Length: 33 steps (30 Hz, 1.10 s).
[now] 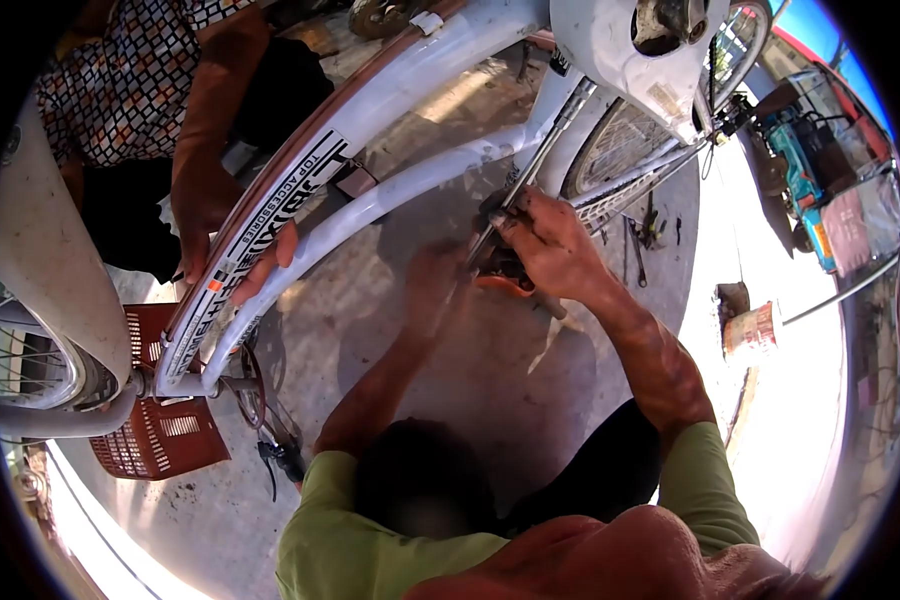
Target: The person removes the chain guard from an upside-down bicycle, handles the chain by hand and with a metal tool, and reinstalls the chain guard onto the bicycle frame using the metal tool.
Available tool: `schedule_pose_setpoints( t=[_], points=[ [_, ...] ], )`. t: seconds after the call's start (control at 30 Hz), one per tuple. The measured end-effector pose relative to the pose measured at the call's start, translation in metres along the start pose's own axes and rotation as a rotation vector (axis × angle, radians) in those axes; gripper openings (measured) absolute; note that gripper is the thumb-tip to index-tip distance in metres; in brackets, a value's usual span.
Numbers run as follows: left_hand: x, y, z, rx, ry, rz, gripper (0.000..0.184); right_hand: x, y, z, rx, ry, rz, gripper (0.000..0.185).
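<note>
A white bicycle frame (410, 190) with lettering on its tube stretches diagonally across the view, its wheels and chain guard toward the edges. My right hand (552, 245) is closed, its thumb and fingers pinched at a shiny metal rod (555, 135) that slants down beside the frame's seat tube. Motion smears my left hand (440, 285), which is at the rod's lower end, so its fingers cannot be made out. Below my right hand, an orange-brown part (505, 287), possibly the saddle, is partly hidden.
Another person's hand (205, 215) is at the frame's left side, with fingers showing beyond the tube. A reddish-brown basket (160, 440) lies near the fork. Several tools (638, 250) are on the concrete floor to the right. A rusty can (750, 330) stands in bright sunlight.
</note>
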State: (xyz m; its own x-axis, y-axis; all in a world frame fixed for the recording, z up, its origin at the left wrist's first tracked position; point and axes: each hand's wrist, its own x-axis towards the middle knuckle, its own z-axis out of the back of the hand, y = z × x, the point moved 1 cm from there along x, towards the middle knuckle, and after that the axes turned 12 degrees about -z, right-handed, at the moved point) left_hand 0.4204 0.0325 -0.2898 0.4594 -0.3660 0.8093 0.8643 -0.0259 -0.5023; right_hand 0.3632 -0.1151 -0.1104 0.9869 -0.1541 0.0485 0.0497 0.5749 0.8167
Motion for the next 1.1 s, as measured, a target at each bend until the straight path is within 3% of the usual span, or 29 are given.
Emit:
schedule_pose_setpoints(
  t=[0.1, 0.17, 0.2, 0.27, 0.3, 0.37, 0.4, 0.47, 0.5, 0.57, 0.6, 0.7, 0.8, 0.9, 0.97, 1.0, 1.1],
  points=[
    [0.012, 0.003, 0.001, -0.072, -0.024, -0.029, 0.028, 0.000, -0.003, -0.001, 0.086, -0.019, -0.015, 0.014],
    [0.018, -0.003, 0.011, -0.440, 0.058, 0.328, 0.039, 0.000, -0.007, -0.002, 0.124, 0.001, -0.002, 0.014],
    [0.015, -0.012, 0.020, -0.744, 0.143, 0.696, 0.050, 0.000, -0.009, -0.002, 0.142, 0.011, 0.003, 0.014],
    [0.007, -0.016, 0.018, -1.366, 0.249, 0.975, 0.063, 0.001, -0.009, -0.002, 0.149, 0.007, 0.023, 0.014],
    [-0.001, -0.011, 0.010, -1.682, 0.266, 0.861, 0.066, 0.001, -0.008, -0.002, 0.152, 0.007, 0.032, 0.014],
    [0.007, -0.025, 0.008, -1.745, 0.248, 0.739, 0.067, 0.002, -0.010, -0.005, 0.194, 0.022, 0.016, 0.014],
    [0.011, -0.038, 0.011, -1.501, 0.216, 0.748, 0.065, 0.003, -0.010, -0.005, 0.214, 0.028, 0.008, 0.014],
    [0.019, -0.048, 0.007, -1.445, 0.081, 0.750, 0.062, 0.002, -0.012, -0.003, 0.168, 0.046, -0.051, 0.014],
    [0.019, -0.046, 0.000, -1.629, -0.027, 0.745, 0.061, 0.001, -0.013, -0.002, 0.146, 0.054, -0.080, 0.014],
    [0.014, -0.037, -0.009, -1.612, -0.126, 0.754, 0.058, 0.000, -0.008, 0.002, 0.103, 0.051, -0.125, 0.015],
    [0.008, -0.033, -0.013, -1.414, -0.114, 0.774, 0.056, -0.002, -0.007, 0.002, 0.084, 0.052, -0.151, 0.015],
    [0.027, -0.038, -0.002, -1.028, -0.017, 0.824, 0.047, 0.004, -0.020, -0.011, 0.228, -0.022, 0.070, 0.017],
    [0.029, -0.032, 0.002, -0.840, -0.043, 0.686, 0.038, 0.008, -0.019, -0.014, 0.107, -0.073, 0.197, 0.018],
    [0.012, -0.005, 0.003, -1.160, 0.010, 0.505, 0.035, 0.006, -0.013, -0.008, 0.156, 0.028, 0.066, 0.018],
    [0.008, -0.002, 0.008, -1.266, 0.101, 0.557, 0.034, 0.002, -0.009, -0.009, 0.256, 0.068, -0.041, 0.018],
    [0.029, -0.022, 0.022, -1.187, 0.147, 0.664, 0.034, 0.001, -0.008, -0.010, 0.304, 0.090, -0.091, 0.018],
    [0.024, -0.017, 0.014, -0.915, 0.126, 0.680, 0.033, 0.004, -0.013, -0.009, 0.308, 0.076, -0.063, 0.018]
  ],
)
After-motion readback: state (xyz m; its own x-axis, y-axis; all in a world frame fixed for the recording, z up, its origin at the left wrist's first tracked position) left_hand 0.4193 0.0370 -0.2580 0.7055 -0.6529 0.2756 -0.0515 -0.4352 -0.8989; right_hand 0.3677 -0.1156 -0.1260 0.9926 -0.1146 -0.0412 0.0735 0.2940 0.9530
